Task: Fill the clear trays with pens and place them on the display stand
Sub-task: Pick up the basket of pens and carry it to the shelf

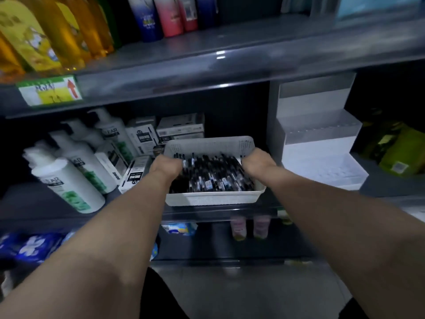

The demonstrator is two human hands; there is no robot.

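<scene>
Head view, centre: left hand (169, 165), right hand (257, 163) clamp basket (213, 199) rims; likely fetching pens (213, 174); next, level carry toward display stand (322, 157).

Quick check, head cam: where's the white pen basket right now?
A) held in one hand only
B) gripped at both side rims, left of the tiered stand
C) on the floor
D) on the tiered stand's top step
B: the left hand and right hand each grip a side rim of the white basket of pens, and the tiered stand sits to its right.
</scene>
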